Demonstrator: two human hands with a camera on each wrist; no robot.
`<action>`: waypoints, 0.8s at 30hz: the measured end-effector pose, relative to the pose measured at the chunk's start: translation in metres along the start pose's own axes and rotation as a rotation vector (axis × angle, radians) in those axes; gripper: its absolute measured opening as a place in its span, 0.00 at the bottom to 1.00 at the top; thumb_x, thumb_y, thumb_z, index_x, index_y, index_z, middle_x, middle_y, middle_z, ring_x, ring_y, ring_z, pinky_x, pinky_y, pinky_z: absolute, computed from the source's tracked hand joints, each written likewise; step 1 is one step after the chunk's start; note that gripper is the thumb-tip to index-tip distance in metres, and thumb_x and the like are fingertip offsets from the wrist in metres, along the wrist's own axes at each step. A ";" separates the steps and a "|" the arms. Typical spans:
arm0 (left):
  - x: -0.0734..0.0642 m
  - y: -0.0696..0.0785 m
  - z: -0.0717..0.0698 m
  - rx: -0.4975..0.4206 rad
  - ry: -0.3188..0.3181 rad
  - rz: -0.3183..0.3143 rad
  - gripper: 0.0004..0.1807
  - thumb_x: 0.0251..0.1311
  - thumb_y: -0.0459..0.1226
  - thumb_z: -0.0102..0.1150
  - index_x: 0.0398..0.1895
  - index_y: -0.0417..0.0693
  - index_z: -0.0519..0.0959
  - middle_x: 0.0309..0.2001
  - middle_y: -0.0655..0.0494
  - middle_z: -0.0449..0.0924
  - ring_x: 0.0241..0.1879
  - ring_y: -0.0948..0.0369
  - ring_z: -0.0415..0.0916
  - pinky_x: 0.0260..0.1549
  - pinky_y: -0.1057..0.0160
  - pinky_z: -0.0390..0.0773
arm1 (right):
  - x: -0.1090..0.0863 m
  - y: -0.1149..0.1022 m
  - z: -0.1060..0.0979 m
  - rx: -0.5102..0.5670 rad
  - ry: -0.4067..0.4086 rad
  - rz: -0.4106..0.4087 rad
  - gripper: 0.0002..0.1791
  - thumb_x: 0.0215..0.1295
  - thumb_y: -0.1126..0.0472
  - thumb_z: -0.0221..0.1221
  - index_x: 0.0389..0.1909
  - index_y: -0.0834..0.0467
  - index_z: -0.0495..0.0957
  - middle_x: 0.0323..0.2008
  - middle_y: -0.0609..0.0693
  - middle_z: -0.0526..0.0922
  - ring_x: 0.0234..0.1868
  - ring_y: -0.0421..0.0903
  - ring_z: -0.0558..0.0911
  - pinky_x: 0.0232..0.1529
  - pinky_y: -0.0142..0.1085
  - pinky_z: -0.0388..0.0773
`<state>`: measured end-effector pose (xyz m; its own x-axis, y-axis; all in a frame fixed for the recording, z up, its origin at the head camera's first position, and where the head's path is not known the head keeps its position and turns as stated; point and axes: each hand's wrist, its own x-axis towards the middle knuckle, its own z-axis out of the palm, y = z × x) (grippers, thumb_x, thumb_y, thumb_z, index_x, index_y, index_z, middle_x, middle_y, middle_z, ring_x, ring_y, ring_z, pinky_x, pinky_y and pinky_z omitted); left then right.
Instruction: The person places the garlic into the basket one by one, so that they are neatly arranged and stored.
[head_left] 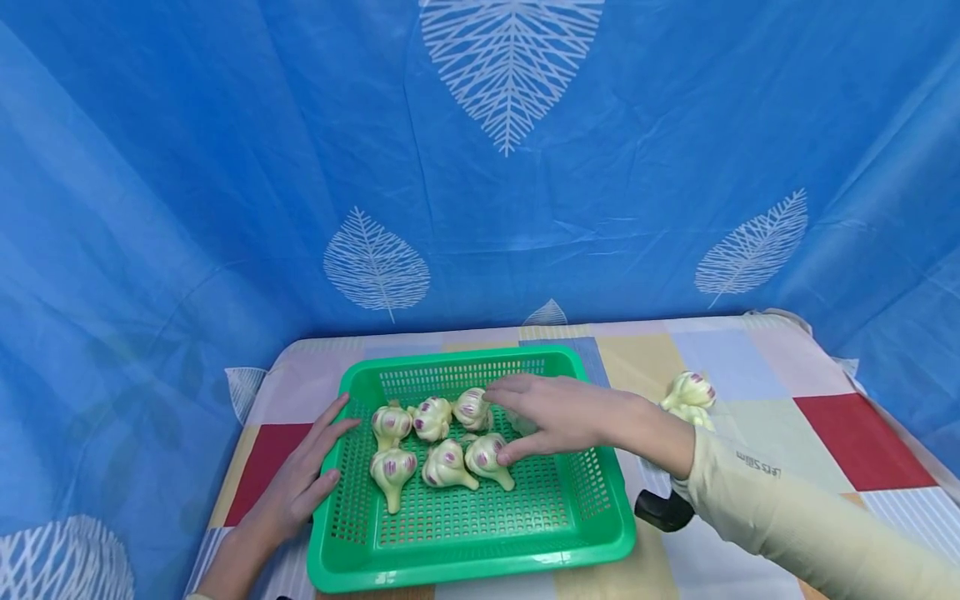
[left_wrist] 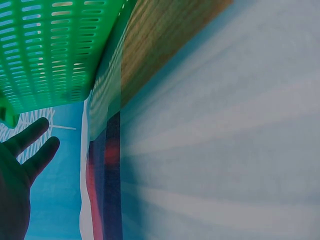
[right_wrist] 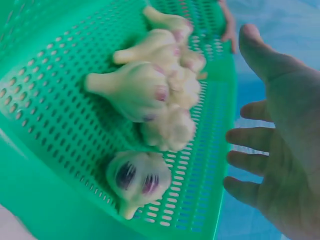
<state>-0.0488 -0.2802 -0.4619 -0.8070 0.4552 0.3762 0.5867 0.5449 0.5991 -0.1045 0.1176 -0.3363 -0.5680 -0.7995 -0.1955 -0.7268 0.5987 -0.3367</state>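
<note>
Several garlic bulbs point(head_left: 446, 464) with purple streaks lie in a green plastic basket point(head_left: 472, 577), mostly grouped toward its left and middle. Over the basket's right half, my right hand point(head_left: 558, 412) reaches in with its fingers extended and holds nothing. One garlic bulb point(right_wrist: 138, 180), apart from the cluster in the right wrist view, is partly hidden beneath that hand in the head view. My left hand point(head_left: 300, 475) is at the basket's left rim, fingers straight and spread; whether every fingertip touches it I cannot tell. The left wrist view shows two of its fingers point(left_wrist: 41, 159) below the basket wall.
More garlic point(head_left: 690, 392) lies on the patchwork tablecloth point(head_left: 772, 358) right of the basket, partly behind the right forearm. A black object point(head_left: 664, 510) sits below the right wrist, close to the basket. A blue curtain point(head_left: 480, 208) with white leaf prints hangs behind the table.
</note>
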 end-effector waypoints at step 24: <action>0.001 0.000 -0.001 -0.019 0.010 0.017 0.32 0.62 0.37 0.52 0.72 0.43 0.67 0.79 0.46 0.49 0.76 0.56 0.51 0.59 0.62 0.71 | -0.107 0.031 0.075 0.205 0.481 0.235 0.46 0.67 0.49 0.65 0.80 0.56 0.54 0.80 0.50 0.48 0.79 0.54 0.48 0.68 0.59 0.60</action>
<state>-0.0500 -0.2798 -0.4608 -0.7978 0.4567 0.3936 0.5988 0.5238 0.6059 -0.0377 0.2177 -0.3949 -0.8520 -0.5049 0.1387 -0.4973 0.6973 -0.5162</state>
